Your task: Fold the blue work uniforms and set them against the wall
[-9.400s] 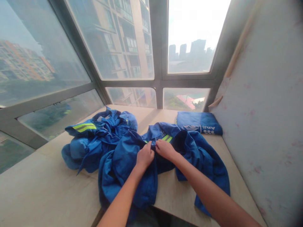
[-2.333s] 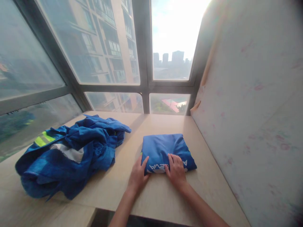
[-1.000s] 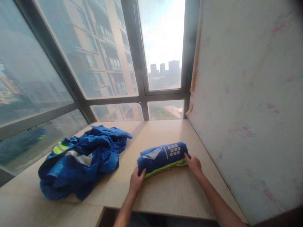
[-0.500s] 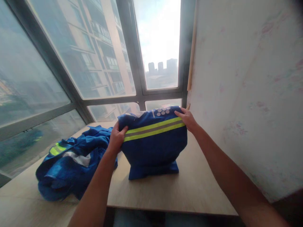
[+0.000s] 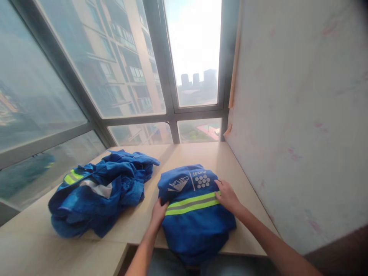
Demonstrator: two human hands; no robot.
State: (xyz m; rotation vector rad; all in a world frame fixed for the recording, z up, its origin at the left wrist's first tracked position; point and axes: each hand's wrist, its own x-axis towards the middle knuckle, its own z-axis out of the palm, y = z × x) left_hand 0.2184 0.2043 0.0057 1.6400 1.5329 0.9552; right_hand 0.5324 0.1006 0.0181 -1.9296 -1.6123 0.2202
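Both hands [image 5: 158, 212] [image 5: 229, 197] gripping blue garment [image 5: 195, 230], seemingly folded

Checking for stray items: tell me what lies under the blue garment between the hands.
Pale tabletop shows around the garment, whose near end reaches past the front edge. Anything under its middle is covered and cannot be seen.

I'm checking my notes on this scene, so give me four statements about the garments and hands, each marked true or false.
1. The bare left hand and bare right hand both touch the blue cloth garment with a pale printed logo. True.
2. A crumpled blue cloth garment lies to its left on the pale, flat surface. True.
3. The left hand rests on the crumpled garment. False: it is at the logo garment's left side.
4. The stripe across the logo garment is solid red. False: it is yellow-green with a grey middle.
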